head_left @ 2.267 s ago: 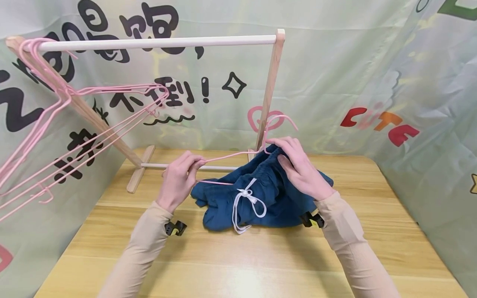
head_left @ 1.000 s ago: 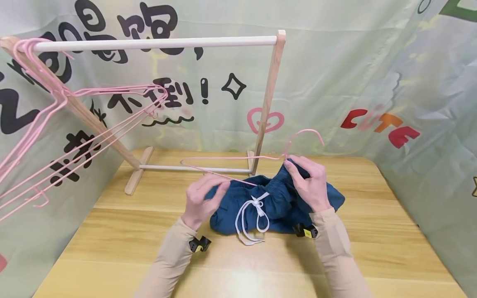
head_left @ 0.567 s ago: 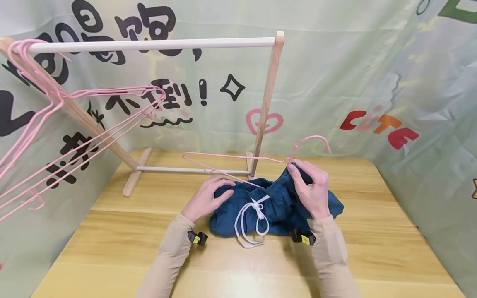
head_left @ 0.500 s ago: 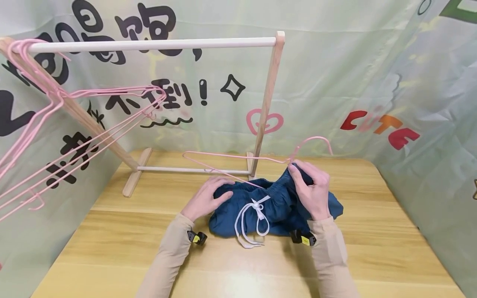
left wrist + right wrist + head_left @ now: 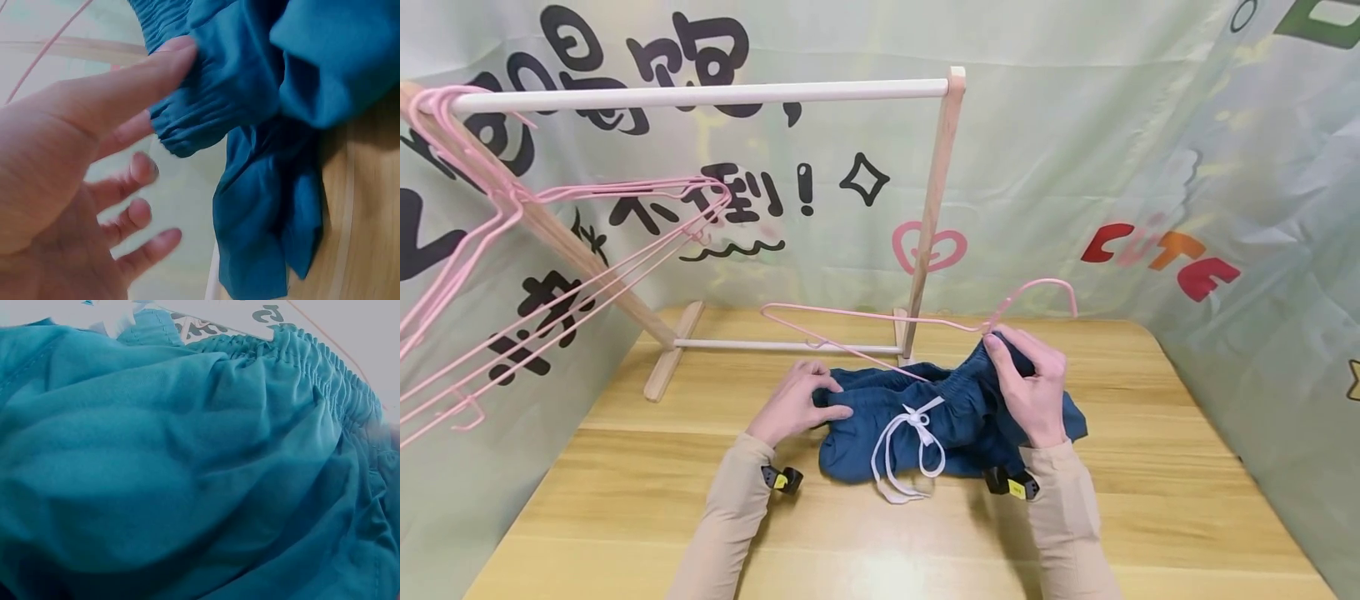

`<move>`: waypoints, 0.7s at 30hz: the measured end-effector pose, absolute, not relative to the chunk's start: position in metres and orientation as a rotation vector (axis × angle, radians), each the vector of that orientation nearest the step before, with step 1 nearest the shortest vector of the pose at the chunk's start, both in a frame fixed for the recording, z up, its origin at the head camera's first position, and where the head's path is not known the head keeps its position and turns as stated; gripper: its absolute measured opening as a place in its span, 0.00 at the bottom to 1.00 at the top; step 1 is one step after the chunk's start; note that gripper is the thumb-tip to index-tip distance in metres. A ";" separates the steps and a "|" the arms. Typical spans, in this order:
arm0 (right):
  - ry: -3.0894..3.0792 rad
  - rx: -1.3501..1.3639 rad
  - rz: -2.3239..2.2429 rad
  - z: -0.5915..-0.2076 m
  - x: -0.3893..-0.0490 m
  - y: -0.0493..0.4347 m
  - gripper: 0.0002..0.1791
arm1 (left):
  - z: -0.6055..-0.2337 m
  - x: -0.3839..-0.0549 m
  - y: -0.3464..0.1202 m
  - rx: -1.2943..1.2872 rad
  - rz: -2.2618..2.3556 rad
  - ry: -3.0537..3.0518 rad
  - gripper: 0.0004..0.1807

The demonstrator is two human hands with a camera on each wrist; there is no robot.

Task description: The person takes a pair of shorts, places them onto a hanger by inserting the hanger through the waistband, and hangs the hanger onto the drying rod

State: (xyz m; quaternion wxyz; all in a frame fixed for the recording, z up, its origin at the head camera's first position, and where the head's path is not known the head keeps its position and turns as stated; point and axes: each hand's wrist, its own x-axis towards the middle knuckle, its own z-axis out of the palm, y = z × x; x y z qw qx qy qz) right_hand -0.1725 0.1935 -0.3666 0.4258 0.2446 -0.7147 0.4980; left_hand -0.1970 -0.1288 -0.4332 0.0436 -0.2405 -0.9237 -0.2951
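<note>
Dark blue shorts (image 5: 880, 417) with a gathered elastic waistband and a white drawstring bow (image 5: 917, 417) lie bunched on the table. A pink clothes hanger (image 5: 872, 314) sits partly inside the waistband; its hook points up and right, and its left end sticks out above the cloth. My right hand (image 5: 1033, 387) grips the right end of the waistband just below the hook. At the left end, my left hand (image 5: 793, 404) has the waistband between thumb and index finger, while its other fingers are spread in the left wrist view. The hanger's right end is hidden by cloth.
A wooden rack with a white top rail (image 5: 700, 94) stands at the back left. Several pink hangers (image 5: 512, 196) hang at its left end and reach toward the front. Printed fabric (image 5: 1075, 150) walls the wooden table (image 5: 880, 533) at the back and sides.
My left hand has let go of the hanger and moved to the left waistband edge. My right hand, with the waistband and hanger hook, has shifted right and down.
</note>
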 end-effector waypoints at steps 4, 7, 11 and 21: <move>-1.756 0.613 1.271 -0.366 -0.173 0.194 0.12 | -0.432 -0.196 -0.135 -0.693 -0.897 -2.917 0.22; -1.738 0.618 1.292 -0.366 -0.173 0.195 0.11 | -0.431 -0.196 -0.140 -0.681 -0.900 -2.983 0.22; -1.721 0.620 1.312 -0.364 -0.173 0.195 0.09 | -0.427 -0.197 -0.145 -0.701 -0.989 -2.993 0.18; -1.649 0.602 1.349 -0.363 -0.172 0.197 0.07 | -0.411 -0.192 -0.156 -0.737 -1.235 -2.750 0.10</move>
